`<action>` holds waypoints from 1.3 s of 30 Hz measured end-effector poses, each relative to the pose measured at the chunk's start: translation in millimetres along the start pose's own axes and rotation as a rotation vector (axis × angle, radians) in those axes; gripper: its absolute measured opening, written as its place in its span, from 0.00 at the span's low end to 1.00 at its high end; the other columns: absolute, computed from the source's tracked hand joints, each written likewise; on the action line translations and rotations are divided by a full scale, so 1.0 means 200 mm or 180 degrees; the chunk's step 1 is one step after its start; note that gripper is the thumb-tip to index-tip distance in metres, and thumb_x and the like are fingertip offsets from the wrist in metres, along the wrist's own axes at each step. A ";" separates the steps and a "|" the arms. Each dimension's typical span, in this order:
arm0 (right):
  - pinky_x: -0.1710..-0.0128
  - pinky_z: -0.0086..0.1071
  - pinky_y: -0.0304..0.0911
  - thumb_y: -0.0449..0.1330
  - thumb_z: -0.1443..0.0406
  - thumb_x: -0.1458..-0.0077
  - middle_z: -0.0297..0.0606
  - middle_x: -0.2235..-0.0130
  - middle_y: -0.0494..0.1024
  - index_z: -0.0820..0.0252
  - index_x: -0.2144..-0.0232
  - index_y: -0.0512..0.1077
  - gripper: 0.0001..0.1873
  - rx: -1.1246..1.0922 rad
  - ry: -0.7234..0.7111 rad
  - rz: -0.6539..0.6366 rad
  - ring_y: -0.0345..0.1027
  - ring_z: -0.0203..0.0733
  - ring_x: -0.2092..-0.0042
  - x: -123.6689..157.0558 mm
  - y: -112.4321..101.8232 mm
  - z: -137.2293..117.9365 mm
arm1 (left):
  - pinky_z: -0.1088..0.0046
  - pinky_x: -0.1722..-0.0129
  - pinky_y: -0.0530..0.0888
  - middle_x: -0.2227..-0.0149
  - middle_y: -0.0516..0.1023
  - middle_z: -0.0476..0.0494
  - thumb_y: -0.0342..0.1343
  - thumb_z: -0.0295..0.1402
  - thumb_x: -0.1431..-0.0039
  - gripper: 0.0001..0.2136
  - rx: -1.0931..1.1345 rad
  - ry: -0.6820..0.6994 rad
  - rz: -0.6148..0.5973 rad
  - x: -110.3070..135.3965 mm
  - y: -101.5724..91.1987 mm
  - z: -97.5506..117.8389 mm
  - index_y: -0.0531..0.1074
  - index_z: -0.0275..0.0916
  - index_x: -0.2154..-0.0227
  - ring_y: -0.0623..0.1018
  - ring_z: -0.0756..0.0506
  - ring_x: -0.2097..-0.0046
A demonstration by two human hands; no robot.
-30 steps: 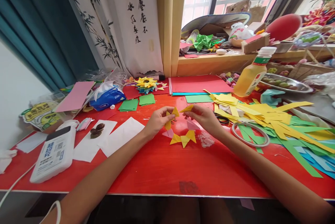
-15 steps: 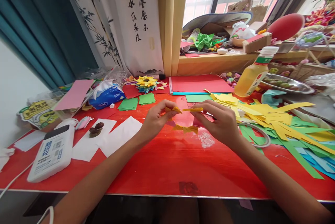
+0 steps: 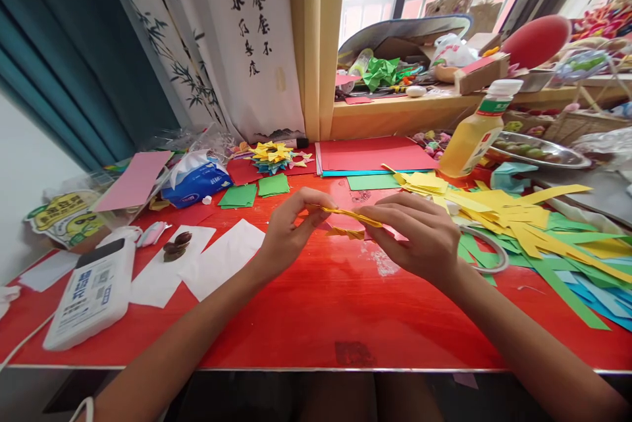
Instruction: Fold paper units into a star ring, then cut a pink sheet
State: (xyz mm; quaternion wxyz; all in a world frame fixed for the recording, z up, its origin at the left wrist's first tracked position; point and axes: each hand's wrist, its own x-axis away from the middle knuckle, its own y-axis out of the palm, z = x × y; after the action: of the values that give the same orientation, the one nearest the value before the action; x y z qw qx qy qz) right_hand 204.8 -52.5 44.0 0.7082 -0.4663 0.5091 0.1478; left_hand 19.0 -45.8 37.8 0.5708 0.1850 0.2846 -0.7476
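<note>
Left hand (image 3: pixel 291 231): I pinch the folded yellow paper (image 3: pixel 353 214) by its left end.
Right hand (image 3: pixel 422 234): I grip its right end.
Paper's axis: between my hands over the red table (image 3: pixel 296 323), running left to right, right end slanting slightly nearer.
Beyond: green squares (image 3: pixel 238 196) far left, yellow strips (image 3: pixel 513 211) right.

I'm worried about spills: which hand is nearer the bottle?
Right. The right hand is in front of the bottle, slightly left; the left hand is much farther left.
</note>
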 end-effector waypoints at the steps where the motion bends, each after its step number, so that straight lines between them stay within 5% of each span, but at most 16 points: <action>1: 0.71 0.31 0.64 0.54 0.71 0.50 0.32 0.76 0.76 0.52 0.68 0.70 0.10 0.0027 0.0002 -0.0001 0.68 0.37 0.71 0.00 0.00 0.00 | 0.75 0.65 0.72 0.67 0.69 0.48 0.49 0.28 0.45 0.03 -0.0019 0.0039 0.0007 0.00 0.00 0.00 0.67 0.40 0.69 0.71 0.50 0.62; 17: 0.72 0.27 0.63 0.52 0.74 0.50 0.33 0.73 0.77 0.58 0.68 0.69 0.09 0.0209 -0.0688 0.0202 0.69 0.33 0.71 -0.01 -0.02 -0.01 | 0.69 0.63 0.72 0.65 0.72 0.46 0.49 0.23 0.45 0.06 0.0078 0.0530 -0.0030 0.03 0.01 -0.04 0.64 0.40 0.67 0.73 0.48 0.61; 39: 0.70 0.29 0.56 0.52 0.73 0.47 0.31 0.72 0.77 0.57 0.64 0.68 0.10 -0.0065 -0.0685 -0.0147 0.69 0.32 0.69 -0.01 -0.03 0.02 | 0.68 0.62 0.70 0.64 0.72 0.45 0.47 0.21 0.45 0.07 -0.0048 0.0657 -0.0221 0.03 -0.01 -0.06 0.64 0.40 0.66 0.73 0.47 0.60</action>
State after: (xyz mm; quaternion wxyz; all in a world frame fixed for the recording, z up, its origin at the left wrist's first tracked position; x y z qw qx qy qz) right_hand 209.7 -52.5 48.4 0.7573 -0.4665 0.4176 0.1858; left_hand 15.6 -43.2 25.7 0.5136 0.2468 0.3538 -0.7417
